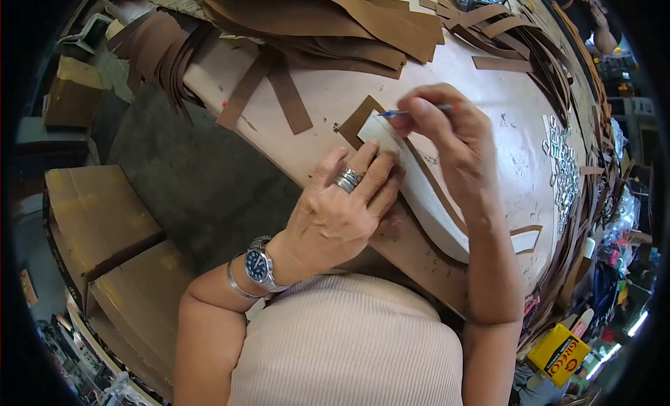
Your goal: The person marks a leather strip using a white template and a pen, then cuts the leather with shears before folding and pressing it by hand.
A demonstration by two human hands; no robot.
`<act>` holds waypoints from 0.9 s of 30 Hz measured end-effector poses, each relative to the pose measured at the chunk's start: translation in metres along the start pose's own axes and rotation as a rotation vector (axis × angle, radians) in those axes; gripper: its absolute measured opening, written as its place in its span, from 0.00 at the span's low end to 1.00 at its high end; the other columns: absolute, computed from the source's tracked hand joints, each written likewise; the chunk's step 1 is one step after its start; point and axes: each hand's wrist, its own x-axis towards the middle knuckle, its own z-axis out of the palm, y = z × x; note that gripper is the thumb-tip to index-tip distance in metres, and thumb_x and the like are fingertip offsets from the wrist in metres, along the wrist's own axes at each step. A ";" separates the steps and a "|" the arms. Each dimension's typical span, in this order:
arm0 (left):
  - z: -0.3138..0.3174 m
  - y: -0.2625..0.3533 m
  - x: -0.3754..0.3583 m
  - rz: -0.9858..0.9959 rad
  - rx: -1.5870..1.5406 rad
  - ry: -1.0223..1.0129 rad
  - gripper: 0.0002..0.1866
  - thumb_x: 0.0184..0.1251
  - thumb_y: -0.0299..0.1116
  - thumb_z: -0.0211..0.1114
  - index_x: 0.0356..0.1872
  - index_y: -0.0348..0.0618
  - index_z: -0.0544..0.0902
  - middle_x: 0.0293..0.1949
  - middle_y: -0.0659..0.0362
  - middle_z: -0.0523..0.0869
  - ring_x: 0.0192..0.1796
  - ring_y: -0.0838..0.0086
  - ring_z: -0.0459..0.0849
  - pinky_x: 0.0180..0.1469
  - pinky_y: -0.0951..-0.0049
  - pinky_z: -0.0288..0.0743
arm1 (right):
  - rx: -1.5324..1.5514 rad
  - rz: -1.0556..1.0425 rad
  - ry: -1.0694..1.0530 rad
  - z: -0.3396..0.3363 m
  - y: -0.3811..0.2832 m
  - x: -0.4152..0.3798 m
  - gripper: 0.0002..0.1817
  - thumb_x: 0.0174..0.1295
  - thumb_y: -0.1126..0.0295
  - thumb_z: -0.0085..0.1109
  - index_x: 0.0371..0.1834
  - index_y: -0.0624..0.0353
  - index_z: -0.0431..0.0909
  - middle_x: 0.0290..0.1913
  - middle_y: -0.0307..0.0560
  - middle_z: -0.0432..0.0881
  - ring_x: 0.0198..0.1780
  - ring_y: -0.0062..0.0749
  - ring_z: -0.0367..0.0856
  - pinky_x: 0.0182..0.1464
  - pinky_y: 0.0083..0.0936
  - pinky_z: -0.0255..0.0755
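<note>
A long white strip, perhaps a template (427, 196), lies on top of a wider brown leather strip (357, 121) whose edges show around it. My left hand (349, 200), with rings on a finger, presses the white strip down with its fingertips near the far end. In a pinch, my right hand (453, 127) holds a thin pen (394, 113) with a blue part near its tip. That tip is at the far end of the white strip, by its edge. My right forearm hides part of both strips.
Stacked brown leather pieces (314, 22) lie along the table's far side. Bundled strips (513, 32) and many metal rings or buckles (562, 161) are at the right. Two loose strips (289, 99) lie nearer. Cardboard boxes (105, 217) stand left; a yellow box (558, 353) is at lower right.
</note>
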 end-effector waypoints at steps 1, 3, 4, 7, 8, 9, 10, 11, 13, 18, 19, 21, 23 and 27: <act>0.002 0.001 0.000 -0.013 0.009 0.010 0.26 0.48 0.43 0.65 0.49 0.44 0.76 0.54 0.56 0.73 0.60 0.65 0.68 0.60 0.57 0.56 | -0.021 -0.001 -0.019 0.006 0.003 0.006 0.11 0.63 0.69 0.51 0.36 0.68 0.76 0.29 0.43 0.80 0.31 0.21 0.78 0.35 0.15 0.72; 0.004 -0.001 -0.001 -0.006 -0.017 0.031 0.25 0.46 0.42 0.65 0.48 0.43 0.77 0.54 0.55 0.72 0.60 0.64 0.68 0.60 0.55 0.57 | -0.089 0.003 -0.013 0.009 0.008 0.010 0.12 0.63 0.66 0.52 0.35 0.67 0.76 0.26 0.43 0.80 0.29 0.21 0.77 0.33 0.17 0.72; 0.005 -0.001 -0.002 -0.005 -0.024 0.025 0.25 0.46 0.42 0.66 0.47 0.43 0.77 0.54 0.55 0.72 0.60 0.63 0.68 0.60 0.55 0.57 | -0.146 0.006 -0.007 0.010 0.007 0.011 0.12 0.62 0.66 0.52 0.35 0.66 0.76 0.25 0.43 0.80 0.28 0.21 0.77 0.33 0.18 0.72; 0.004 -0.003 -0.002 -0.006 -0.039 0.029 0.24 0.45 0.43 0.66 0.46 0.44 0.78 0.55 0.55 0.72 0.60 0.61 0.68 0.60 0.55 0.57 | -0.268 -0.048 -0.007 0.012 0.010 0.012 0.11 0.62 0.66 0.53 0.35 0.64 0.76 0.22 0.45 0.79 0.24 0.24 0.77 0.30 0.20 0.71; 0.004 -0.003 -0.001 -0.008 -0.044 0.034 0.24 0.45 0.43 0.66 0.46 0.45 0.78 0.55 0.55 0.72 0.60 0.60 0.68 0.60 0.55 0.57 | -0.301 -0.075 -0.012 0.012 0.011 0.012 0.10 0.62 0.66 0.53 0.34 0.64 0.76 0.21 0.46 0.78 0.23 0.25 0.76 0.29 0.21 0.71; 0.004 -0.003 -0.001 -0.007 -0.040 0.035 0.24 0.45 0.43 0.66 0.46 0.45 0.79 0.55 0.55 0.72 0.60 0.60 0.68 0.59 0.55 0.57 | -0.329 -0.097 -0.014 0.013 0.012 0.012 0.10 0.62 0.67 0.53 0.34 0.63 0.75 0.21 0.47 0.78 0.23 0.26 0.77 0.28 0.21 0.71; 0.004 -0.003 -0.001 -0.005 -0.036 0.038 0.23 0.46 0.43 0.66 0.46 0.45 0.79 0.55 0.56 0.72 0.59 0.60 0.68 0.59 0.55 0.57 | -0.358 -0.119 -0.016 0.013 0.013 0.012 0.09 0.62 0.67 0.53 0.33 0.63 0.75 0.20 0.48 0.78 0.22 0.28 0.77 0.28 0.22 0.70; 0.004 -0.003 -0.001 -0.003 -0.031 0.040 0.23 0.46 0.43 0.66 0.46 0.46 0.79 0.55 0.56 0.72 0.59 0.59 0.68 0.59 0.55 0.58 | -0.385 -0.143 -0.018 0.014 0.013 0.012 0.08 0.61 0.68 0.53 0.33 0.63 0.75 0.20 0.49 0.77 0.22 0.30 0.77 0.27 0.23 0.70; 0.002 -0.003 0.000 -0.006 -0.049 0.029 0.23 0.46 0.42 0.66 0.46 0.46 0.79 0.54 0.56 0.73 0.59 0.60 0.69 0.58 0.56 0.58 | -0.477 -0.219 0.031 0.014 0.014 0.014 0.07 0.61 0.69 0.53 0.32 0.63 0.74 0.20 0.50 0.77 0.22 0.32 0.77 0.26 0.23 0.69; -0.005 -0.009 0.006 -0.005 -0.133 0.076 0.18 0.52 0.34 0.63 0.47 0.45 0.78 0.51 0.55 0.75 0.54 0.61 0.73 0.54 0.63 0.63 | -0.433 -0.304 0.246 0.000 0.008 0.003 0.06 0.61 0.71 0.53 0.33 0.63 0.75 0.22 0.48 0.78 0.22 0.29 0.74 0.27 0.21 0.68; -0.006 -0.012 0.007 -0.020 -0.192 0.096 0.18 0.52 0.31 0.61 0.48 0.44 0.77 0.50 0.55 0.76 0.52 0.60 0.74 0.52 0.63 0.65 | -0.394 -0.314 0.263 -0.004 0.002 -0.005 0.06 0.61 0.72 0.53 0.35 0.64 0.76 0.25 0.46 0.79 0.24 0.23 0.75 0.28 0.18 0.68; -0.006 -0.020 0.007 -0.055 -0.312 0.126 0.19 0.54 0.25 0.57 0.50 0.43 0.74 0.47 0.54 0.78 0.49 0.59 0.77 0.49 0.65 0.68 | -0.419 -0.361 0.255 -0.010 -0.002 -0.023 0.05 0.59 0.74 0.54 0.37 0.64 0.76 0.27 0.43 0.79 0.26 0.17 0.74 0.28 0.15 0.67; -0.003 -0.026 0.008 -0.067 -0.430 0.173 0.23 0.50 0.16 0.51 0.51 0.39 0.71 0.43 0.54 0.81 0.46 0.59 0.78 0.48 0.66 0.70 | -0.130 -0.146 0.208 -0.006 -0.002 -0.044 0.04 0.58 0.77 0.55 0.35 0.64 0.76 0.28 0.40 0.78 0.25 0.15 0.72 0.28 0.12 0.66; 0.004 -0.032 0.008 -0.064 -0.550 0.239 0.29 0.40 0.12 0.49 0.52 0.37 0.68 0.40 0.55 0.83 0.46 0.61 0.79 0.52 0.64 0.66 | -0.001 0.149 0.235 0.013 0.006 -0.062 0.03 0.55 0.79 0.54 0.32 0.65 0.75 0.23 0.39 0.77 0.22 0.15 0.70 0.25 0.12 0.65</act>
